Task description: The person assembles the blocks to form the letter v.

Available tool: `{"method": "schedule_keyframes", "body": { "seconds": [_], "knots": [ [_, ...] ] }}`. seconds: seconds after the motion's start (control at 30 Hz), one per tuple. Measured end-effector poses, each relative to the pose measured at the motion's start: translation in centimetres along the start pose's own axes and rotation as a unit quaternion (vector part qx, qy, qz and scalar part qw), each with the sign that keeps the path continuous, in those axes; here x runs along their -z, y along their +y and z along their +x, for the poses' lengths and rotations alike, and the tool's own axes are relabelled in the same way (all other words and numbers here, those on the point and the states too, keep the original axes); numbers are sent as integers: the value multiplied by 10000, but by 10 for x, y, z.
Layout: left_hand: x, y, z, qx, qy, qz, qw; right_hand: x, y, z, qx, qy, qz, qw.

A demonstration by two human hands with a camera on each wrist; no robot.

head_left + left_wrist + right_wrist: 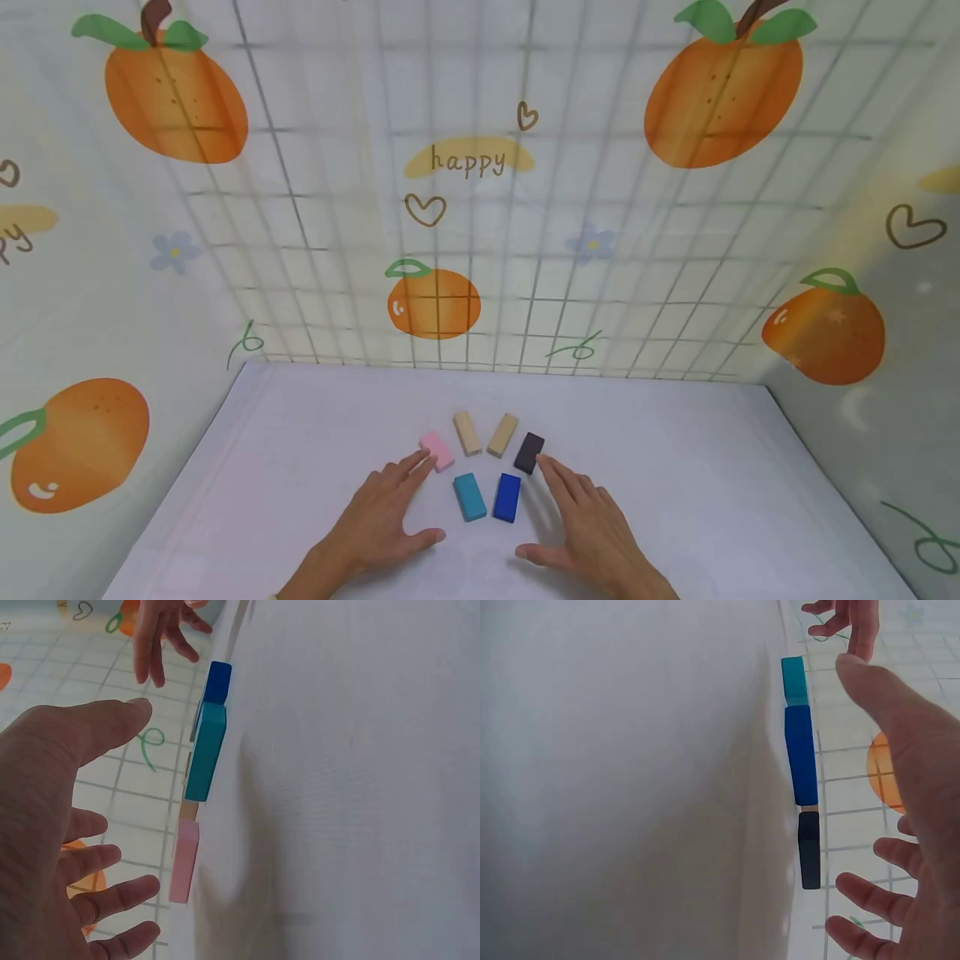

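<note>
Several small rectangular blocks lie flat in a rough ring on the white table. At the back are two plain wooden blocks [467, 433] [502, 435]; a pink block [439, 452] lies at the left and a black block [529, 453] at the right. Nearest the person are a teal block [470, 497] and a blue block [507, 497]. My left hand [382, 517] hovers left of the ring, fingers spread, its fingertips overlapping the pink block in the head view. On the other side my right hand [592, 529] has its fingertips close to the black block, thumb apart. Neither hand holds anything.
The white tabletop [300, 433] is bounded by a back curtain [330, 275] with a grid, oranges and the word happy. Similar printed side walls [67, 333] stand at left and right.
</note>
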State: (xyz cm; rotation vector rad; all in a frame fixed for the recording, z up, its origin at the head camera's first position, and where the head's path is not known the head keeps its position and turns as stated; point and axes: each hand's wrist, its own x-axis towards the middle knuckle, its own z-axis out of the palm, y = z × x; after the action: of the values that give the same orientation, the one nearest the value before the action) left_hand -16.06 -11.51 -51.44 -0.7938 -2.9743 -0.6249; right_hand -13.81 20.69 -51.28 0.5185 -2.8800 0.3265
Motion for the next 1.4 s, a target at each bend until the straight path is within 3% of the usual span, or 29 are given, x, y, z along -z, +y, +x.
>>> {"method": "schedule_keyframes", "body": {
  "seconds": [0.27, 0.6, 1.4],
  "knots": [
    [-1, 7, 7, 131, -140, -188, 9996, -1, -2, 1, -129, -147, 121, 9997],
    [-2, 13, 14, 16, -168, -402, 9990, -2, -6, 6, -422, -503, 282, 9974],
    [-9, 17, 21, 133, -291, -696, 9971, -5, -9, 12, -476, -546, 407, 9965]
  ]
}}
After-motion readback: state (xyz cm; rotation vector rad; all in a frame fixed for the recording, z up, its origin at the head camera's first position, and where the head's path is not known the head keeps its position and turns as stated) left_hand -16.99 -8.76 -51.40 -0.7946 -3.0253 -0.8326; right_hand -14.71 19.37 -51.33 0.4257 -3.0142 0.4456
